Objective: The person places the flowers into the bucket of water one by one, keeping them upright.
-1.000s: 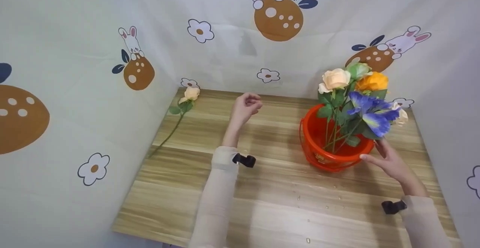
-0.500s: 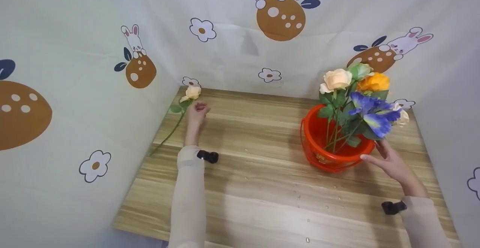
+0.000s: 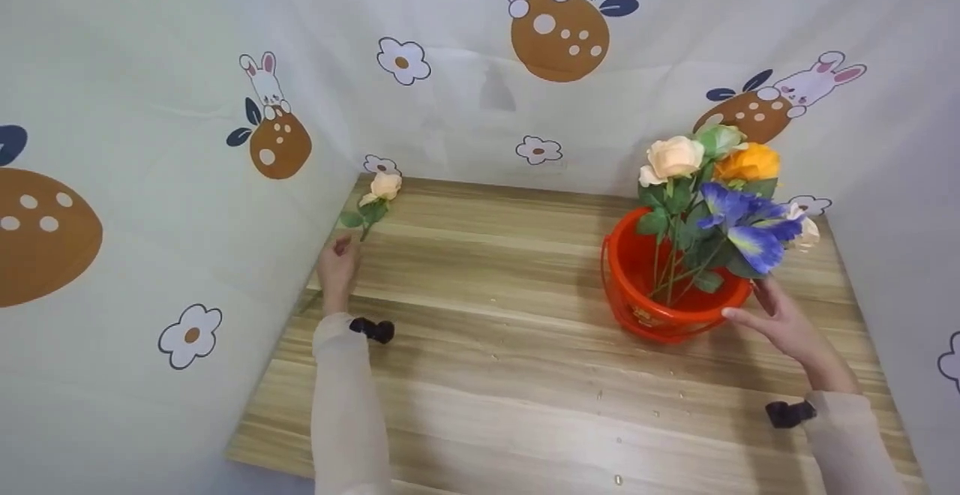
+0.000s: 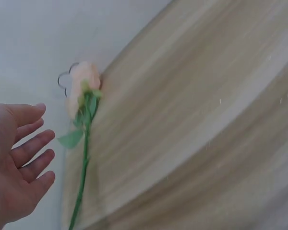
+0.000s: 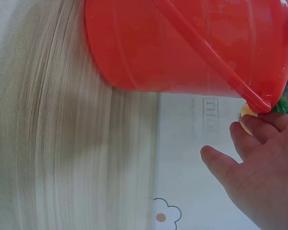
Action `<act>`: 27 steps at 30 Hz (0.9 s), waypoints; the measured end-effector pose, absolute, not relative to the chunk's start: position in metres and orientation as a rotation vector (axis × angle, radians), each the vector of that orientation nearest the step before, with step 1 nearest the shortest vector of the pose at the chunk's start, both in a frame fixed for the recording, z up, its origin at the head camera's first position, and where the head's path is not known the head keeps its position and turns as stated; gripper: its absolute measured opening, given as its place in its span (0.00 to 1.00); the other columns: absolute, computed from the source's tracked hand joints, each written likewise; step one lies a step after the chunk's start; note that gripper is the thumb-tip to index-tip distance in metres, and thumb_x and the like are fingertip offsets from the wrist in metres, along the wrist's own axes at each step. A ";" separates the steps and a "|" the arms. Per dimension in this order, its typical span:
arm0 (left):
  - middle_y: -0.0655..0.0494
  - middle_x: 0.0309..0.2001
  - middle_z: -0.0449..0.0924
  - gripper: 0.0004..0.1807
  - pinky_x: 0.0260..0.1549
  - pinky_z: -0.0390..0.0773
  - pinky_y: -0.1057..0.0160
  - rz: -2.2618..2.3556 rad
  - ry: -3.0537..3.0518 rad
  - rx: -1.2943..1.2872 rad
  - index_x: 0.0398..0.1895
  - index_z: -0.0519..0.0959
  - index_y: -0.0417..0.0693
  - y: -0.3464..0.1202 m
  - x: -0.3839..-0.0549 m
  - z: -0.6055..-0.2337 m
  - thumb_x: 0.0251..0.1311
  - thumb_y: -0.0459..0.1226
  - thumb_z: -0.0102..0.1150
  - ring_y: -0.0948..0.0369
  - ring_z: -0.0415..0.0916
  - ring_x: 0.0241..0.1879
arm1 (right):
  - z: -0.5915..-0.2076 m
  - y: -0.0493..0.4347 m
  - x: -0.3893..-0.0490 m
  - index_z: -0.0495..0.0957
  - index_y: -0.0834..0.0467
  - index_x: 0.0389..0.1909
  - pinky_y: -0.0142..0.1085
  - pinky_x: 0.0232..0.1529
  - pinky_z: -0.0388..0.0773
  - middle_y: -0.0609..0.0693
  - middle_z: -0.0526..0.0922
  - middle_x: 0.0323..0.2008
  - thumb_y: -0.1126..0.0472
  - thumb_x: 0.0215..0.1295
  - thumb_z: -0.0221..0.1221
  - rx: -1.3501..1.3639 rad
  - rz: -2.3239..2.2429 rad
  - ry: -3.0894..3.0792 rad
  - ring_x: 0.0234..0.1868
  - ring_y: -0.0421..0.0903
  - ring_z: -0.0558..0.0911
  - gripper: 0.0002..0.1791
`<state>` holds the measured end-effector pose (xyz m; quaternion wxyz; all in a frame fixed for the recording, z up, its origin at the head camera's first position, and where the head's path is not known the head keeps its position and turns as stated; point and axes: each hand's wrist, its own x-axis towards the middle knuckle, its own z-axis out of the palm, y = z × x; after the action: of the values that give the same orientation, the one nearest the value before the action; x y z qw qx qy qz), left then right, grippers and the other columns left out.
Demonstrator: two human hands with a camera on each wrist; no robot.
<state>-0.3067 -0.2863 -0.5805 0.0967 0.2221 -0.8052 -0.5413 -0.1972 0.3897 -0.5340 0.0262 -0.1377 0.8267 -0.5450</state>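
Note:
A peach rose [image 3: 385, 186] with a long green stem lies along the table's left edge. Over the middle of that stem is my left hand [image 3: 339, 266], hiding part of it in the head view. In the left wrist view the fingers of this hand [image 4: 19, 163] are loosely spread beside the rose [image 4: 86, 86], with a gap between. A red bucket [image 3: 626, 296] stands at the right, holding several artificial flowers [image 3: 750, 232]. My right hand [image 3: 784, 322] rests on the bucket's right side at the rim, thumb and fingers extended apart. Its fingertips touch near the handle joint [image 5: 257, 103].
The wooden table [image 3: 480, 360] is bounded by a pale printed cloth [image 3: 450, 120] at the back and both sides. Small drops [image 3: 618, 480] dot the table's front part. The bucket's handle [image 5: 206, 48] hangs down along its side.
My left hand has swept left across the table, first to beside the rose's bloom, then down towards the front over its stem. The right hand and bucket stay in place.

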 end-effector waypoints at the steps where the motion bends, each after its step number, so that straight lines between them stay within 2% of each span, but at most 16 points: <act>1: 0.40 0.62 0.69 0.21 0.61 0.67 0.58 -1.613 -2.386 0.656 0.62 0.69 0.37 -0.290 -0.305 -0.583 0.67 0.34 0.47 0.49 0.66 0.61 | -0.534 0.390 -0.197 0.43 0.50 0.74 0.14 0.62 0.53 0.57 0.44 0.74 0.73 0.59 0.59 -0.426 -1.684 2.556 0.68 0.30 0.52 0.49; 4: 0.40 0.63 0.67 0.23 0.64 0.63 0.57 -1.607 -2.396 0.637 0.64 0.66 0.37 -0.299 -0.299 -0.592 0.67 0.33 0.47 0.48 0.64 0.64 | -0.533 0.390 -0.197 0.43 0.50 0.74 0.14 0.62 0.53 0.57 0.44 0.74 0.73 0.59 0.59 -0.431 -1.681 2.562 0.68 0.29 0.52 0.49; 13: 0.37 0.65 0.64 0.26 0.64 0.62 0.52 -1.440 -2.635 0.669 0.65 0.64 0.35 -0.305 -0.283 -0.609 0.64 0.35 0.49 0.45 0.61 0.64 | -0.531 0.391 -0.198 0.42 0.49 0.74 0.13 0.60 0.53 0.58 0.44 0.74 0.72 0.59 0.59 -0.424 -1.655 2.580 0.67 0.28 0.52 0.49; 20: 0.45 0.60 0.73 0.25 0.53 0.73 0.53 -1.253 -2.793 0.700 0.64 0.67 0.42 -0.293 -0.280 -0.618 0.63 0.37 0.50 0.49 0.72 0.55 | -0.532 0.391 -0.197 0.42 0.49 0.74 0.14 0.62 0.52 0.57 0.44 0.74 0.74 0.59 0.59 -0.433 -1.685 2.548 0.68 0.28 0.51 0.49; 23: 0.47 0.57 0.76 0.24 0.55 0.72 0.55 -1.250 -2.777 0.695 0.63 0.69 0.43 -0.287 -0.281 -0.621 0.62 0.36 0.54 0.51 0.73 0.56 | -0.532 0.390 -0.196 0.43 0.48 0.74 0.13 0.61 0.53 0.57 0.44 0.74 0.73 0.59 0.59 -0.428 -1.670 2.563 0.67 0.27 0.51 0.48; 27: 0.45 0.53 0.78 0.24 0.53 0.72 0.55 -1.309 -2.713 0.678 0.62 0.69 0.42 -0.282 -0.282 -0.623 0.61 0.34 0.56 0.50 0.75 0.53 | -0.533 0.390 -0.196 0.43 0.49 0.74 0.13 0.60 0.53 0.58 0.45 0.74 0.73 0.59 0.59 -0.426 -1.671 2.569 0.67 0.27 0.52 0.48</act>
<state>-0.2819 -0.2818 -0.6234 0.0268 0.2196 -0.8783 -0.4239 -0.1963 0.3896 -0.5333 0.0237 -0.1376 0.8301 -0.5398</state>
